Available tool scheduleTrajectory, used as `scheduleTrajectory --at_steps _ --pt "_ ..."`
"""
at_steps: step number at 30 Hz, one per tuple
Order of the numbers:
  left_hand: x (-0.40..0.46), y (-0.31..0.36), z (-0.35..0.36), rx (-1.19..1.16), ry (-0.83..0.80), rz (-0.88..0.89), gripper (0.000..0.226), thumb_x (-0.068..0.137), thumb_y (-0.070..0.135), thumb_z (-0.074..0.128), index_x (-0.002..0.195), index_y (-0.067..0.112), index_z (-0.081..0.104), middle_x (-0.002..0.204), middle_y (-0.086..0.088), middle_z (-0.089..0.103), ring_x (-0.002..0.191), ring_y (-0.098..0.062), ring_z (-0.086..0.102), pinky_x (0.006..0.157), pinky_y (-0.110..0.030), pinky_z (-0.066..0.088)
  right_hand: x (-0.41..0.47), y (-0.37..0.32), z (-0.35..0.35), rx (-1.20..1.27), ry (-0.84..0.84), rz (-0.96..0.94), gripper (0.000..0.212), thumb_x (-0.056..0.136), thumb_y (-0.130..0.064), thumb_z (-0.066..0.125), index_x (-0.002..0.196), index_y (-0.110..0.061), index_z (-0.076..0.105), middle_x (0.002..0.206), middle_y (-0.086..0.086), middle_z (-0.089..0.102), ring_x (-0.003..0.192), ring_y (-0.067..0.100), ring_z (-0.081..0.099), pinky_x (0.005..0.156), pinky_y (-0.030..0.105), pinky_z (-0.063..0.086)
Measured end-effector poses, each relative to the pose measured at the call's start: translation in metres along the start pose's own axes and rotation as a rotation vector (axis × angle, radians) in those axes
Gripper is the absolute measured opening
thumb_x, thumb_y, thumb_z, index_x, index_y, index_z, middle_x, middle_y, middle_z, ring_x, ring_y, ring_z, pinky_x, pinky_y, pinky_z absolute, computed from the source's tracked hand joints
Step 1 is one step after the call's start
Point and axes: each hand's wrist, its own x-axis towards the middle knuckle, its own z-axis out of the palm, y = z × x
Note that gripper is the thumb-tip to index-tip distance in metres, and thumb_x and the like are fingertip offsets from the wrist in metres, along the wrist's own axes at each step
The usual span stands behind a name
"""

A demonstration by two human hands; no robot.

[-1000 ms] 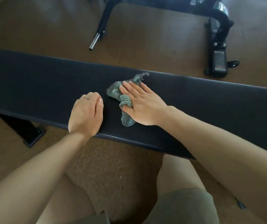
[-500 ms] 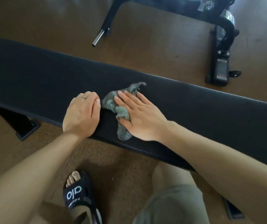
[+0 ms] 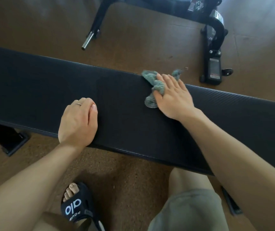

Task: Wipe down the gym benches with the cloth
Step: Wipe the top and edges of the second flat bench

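A person's right hand (image 3: 171, 95) presses a crumpled grey-green cloth with a mesh backing (image 3: 153, 85) flat against the far edge of a long black padded gym bench, the table (image 3: 50, 84) of this scene, seen from the head camera. The cloth sits at the very lip of that far edge, right of the middle, with one tuft poking out past the fingertips over the brown floor (image 3: 141, 39); only straight fingers (image 3: 165, 80) laid on top pin it, nothing curled round it, so a further push outward would likely roll it off the edge and drop it to the floor. A bunched cloth also wipes a narrow track, and parts of the table top could be missed. The right arm reaches diagonally across the table from the near right, wrist low, palm down. The left hand (image 3: 78, 122) rests on the near edge left of the middle, palm down, fingers loosely bent on the padding and holding nothing, a thin ring on one finger, apparently bracing the body's lean; a slip of that palm on smooth vinyl could upset the reach. Beyond the far edge stands a black metal machine frame (image 3: 214, 47). Below, a black slide sandal (image 3: 76, 207) shows on the floor.
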Motion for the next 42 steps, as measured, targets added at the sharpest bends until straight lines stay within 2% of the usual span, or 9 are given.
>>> scheduleTrajectory --at_steps 5,12,17,22,26,31,34,37,42 --pt "0.002 0.000 0.002 -0.004 0.013 0.019 0.030 0.103 0.023 0.032 0.079 0.015 0.047 0.073 0.001 0.051 0.067 -0.022 0.047 0.067 -0.040 0.040 0.002 -0.006 0.002 -0.029 -0.010 0.148 0.068 0.108 -0.050 0.014 0.166 -0.015 0.005 0.174 0.002 0.007 0.160 0.019 0.000 0.129 0.045 -0.005" --pt "0.001 -0.004 0.002 0.004 0.015 0.051 0.030 0.103 0.021 0.032 0.078 0.012 0.047 0.072 -0.001 0.050 0.067 -0.024 0.046 0.068 -0.047 0.040 0.043 -0.114 0.023 -0.024 -0.045 -0.096 0.068 0.108 -0.048 0.013 0.165 -0.015 -0.002 0.174 0.006 -0.006 0.160 0.021 -0.011 0.128 0.046 -0.011" --pt "0.002 -0.004 0.001 -0.019 0.005 0.034 0.028 0.104 0.016 0.037 0.079 0.015 0.048 0.073 0.002 0.052 0.068 -0.022 0.048 0.070 -0.043 0.041 0.024 -0.060 0.013 -0.012 -0.005 -0.126 0.064 0.108 -0.048 0.017 0.166 -0.024 0.007 0.174 -0.004 0.005 0.160 0.013 -0.001 0.129 0.039 -0.004" --pt "0.000 -0.004 0.002 -0.026 0.010 0.043 0.028 0.104 0.016 0.036 0.078 0.017 0.047 0.072 0.003 0.051 0.067 -0.019 0.047 0.068 -0.042 0.041 -0.014 0.045 -0.005 -0.008 0.109 0.224 0.059 0.105 -0.046 0.020 0.155 -0.018 0.035 0.159 0.008 0.040 0.152 0.025 0.027 0.128 0.045 0.011" --pt "0.003 -0.002 0.003 -0.012 0.010 0.044 0.030 0.101 0.021 0.031 0.076 0.015 0.048 0.071 0.002 0.051 0.066 -0.022 0.048 0.065 -0.043 0.042 -0.007 0.037 -0.009 -0.026 0.035 0.381 0.059 0.106 -0.046 0.020 0.151 -0.011 0.036 0.158 0.015 0.039 0.151 0.032 0.026 0.128 0.051 0.005" --pt "0.003 0.000 0.002 0.003 0.013 0.046 0.030 0.100 0.022 0.031 0.077 0.015 0.048 0.071 0.002 0.052 0.067 -0.022 0.048 0.066 -0.043 0.041 0.036 -0.051 0.005 -0.044 0.009 0.208 0.062 0.105 -0.051 0.021 0.149 -0.011 0.039 0.154 0.013 0.041 0.148 0.035 0.029 0.125 0.054 0.006" --pt "0.003 0.000 0.003 0.011 0.008 0.028 0.031 0.100 0.023 0.030 0.077 0.014 0.048 0.072 0.001 0.052 0.067 -0.023 0.048 0.067 -0.044 0.042 0.044 -0.065 0.010 -0.031 0.044 0.106 0.057 0.106 -0.049 0.022 0.145 -0.014 0.043 0.148 0.010 0.047 0.142 0.034 0.036 0.123 0.051 0.015" --pt "0.002 -0.002 0.003 0.006 0.003 0.012 0.031 0.100 0.024 0.030 0.077 0.014 0.048 0.073 0.001 0.053 0.069 -0.023 0.049 0.067 -0.044 0.043 0.034 -0.026 0.002 -0.017 0.072 0.017 0.050 0.105 -0.048 0.026 0.139 -0.019 0.048 0.143 0.010 0.054 0.136 0.032 0.045 0.115 0.046 0.027" --pt "0.002 -0.001 0.003 0.021 0.023 0.019 0.029 0.101 0.022 0.032 0.078 0.014 0.049 0.072 0.002 0.052 0.067 -0.022 0.048 0.067 -0.041 0.041 0.005 0.081 -0.023 -0.105 0.043 0.310 0.065 0.104 -0.053 0.020 0.135 -0.009 0.057 0.138 0.021 0.059 0.128 0.039 0.053 0.108 0.046 0.036"
